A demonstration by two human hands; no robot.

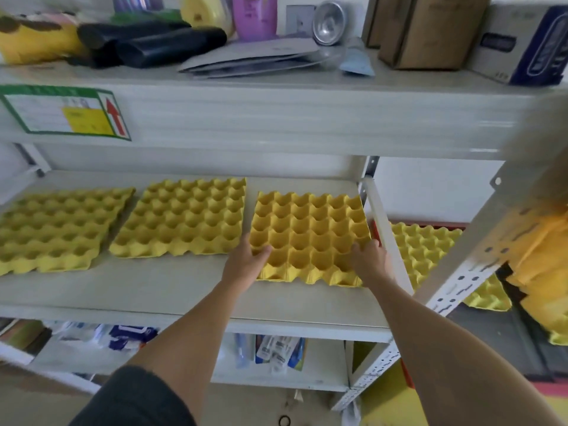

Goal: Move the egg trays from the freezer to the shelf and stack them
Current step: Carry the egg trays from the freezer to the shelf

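Note:
Three yellow egg trays lie side by side on the middle shelf [172, 290]: a left tray [55, 229], a middle tray [184, 219] and a right tray [310, 235]. My left hand [246, 262] grips the right tray's front left edge, thumb in a cup. My right hand [368, 261] holds its front right corner. Another yellow tray [430, 250] lies beyond the shelf post, lower right, on a dark surface. More yellow trays [547, 272] are stacked at the far right edge.
The grey metal shelf post [479, 259] slants across the right. The top shelf holds black bags [153, 41], flat grey sheets [255, 56], a purple bottle [255, 16] and brown boxes [430, 29]. Packets [276, 352] sit on the shelf below.

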